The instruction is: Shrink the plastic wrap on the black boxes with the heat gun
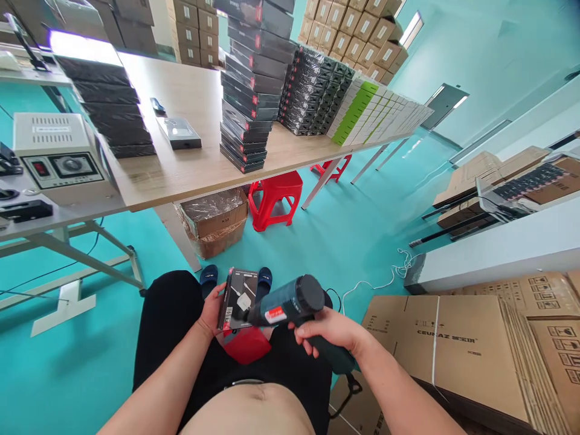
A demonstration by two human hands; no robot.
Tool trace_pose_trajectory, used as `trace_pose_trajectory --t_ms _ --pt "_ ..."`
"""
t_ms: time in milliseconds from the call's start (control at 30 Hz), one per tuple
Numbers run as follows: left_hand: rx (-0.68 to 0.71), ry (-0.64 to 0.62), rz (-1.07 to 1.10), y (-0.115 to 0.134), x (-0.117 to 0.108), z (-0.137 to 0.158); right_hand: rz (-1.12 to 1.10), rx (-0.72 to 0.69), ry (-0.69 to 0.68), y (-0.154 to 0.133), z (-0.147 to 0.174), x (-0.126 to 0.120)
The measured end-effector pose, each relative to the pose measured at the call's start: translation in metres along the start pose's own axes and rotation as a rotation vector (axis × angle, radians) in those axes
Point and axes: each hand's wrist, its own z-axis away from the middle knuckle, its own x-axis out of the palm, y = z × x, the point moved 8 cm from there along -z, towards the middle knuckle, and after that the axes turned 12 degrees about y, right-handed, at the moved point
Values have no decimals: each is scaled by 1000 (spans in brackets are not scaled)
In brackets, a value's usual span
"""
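1. Nearest the camera: my bare midriff and black-trousered lap (pixel 170 329). The work is held above it.
2. My right hand (pixel 324 329) is wrapped round the handle of a heat gun (pixel 290 302), nozzle toward my left.
3. My left hand (pixel 211 308) grips a black printed box (pixel 238 293) by its left edge. The nozzle overlaps its lower right corner; contact cannot be confirmed.
4. Judgement: a small gap, an even sweep and turning the box for each face should serve best. Lingering could scorch the print; my left fingers should stay clear of the airflow.
5. Containers: brown cartons (pixel 421 338), flat and tied in a bundle; a brown carton (pixel 217 223) under the counter (pixel 181 175), clear film across its top, contents not determinable.
6. On the counter: a tall stack of black boxes (pixel 254 78), contents hidden; one shallow box (pixel 180 132), pale top.
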Motion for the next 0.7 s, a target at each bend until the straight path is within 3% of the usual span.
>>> trace_pose_trajectory --t_ms 100,233,300,500,633,700 --pt "18 -76 -6 0 5 -3 -71 18 -69 14 6 8" --pt "134 -40 35 11 0 -10 -263 -59 213 21 -6 -21" --pt "144 -13 54 13 -3 -15 -285 -59 290 27 -7 -29" --pt "105 -41 106 12 -7 -27 -322 -62 89 25 4 17" --pt "82 -5 154 12 -13 -28 -373 -134 262 14 2 14" --pt "84 0 165 12 -15 -28 -345 -111 271 15 2 12"
